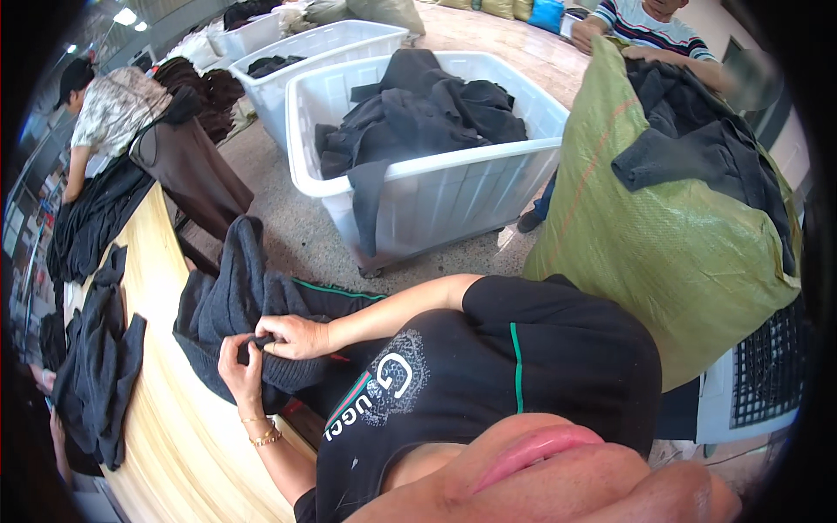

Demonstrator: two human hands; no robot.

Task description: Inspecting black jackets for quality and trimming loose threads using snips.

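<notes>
A dark grey knitted sweater (231,301) lies bunched at the table's edge and against my lap, its ribbed edge toward me. My left hand (241,366), with bracelets on the wrist, pinches a small fold of the knit. Right beside it, my right hand (298,336) is closed on the same fold, with fingers and thumb pressed together. The two hands almost touch, and the exact spot they grip is partly hidden by the fingers. Part of the sweater hangs over the table's edge.
Another dark sweater (100,362) lies on the pale wooden table (174,418). Beyond stands a white plastic bin (436,196) heaped with dark garments. A green woven sack (663,253) of knitwear is at right, a person (654,26) behind it. Another person (118,109) bends over garments at left.
</notes>
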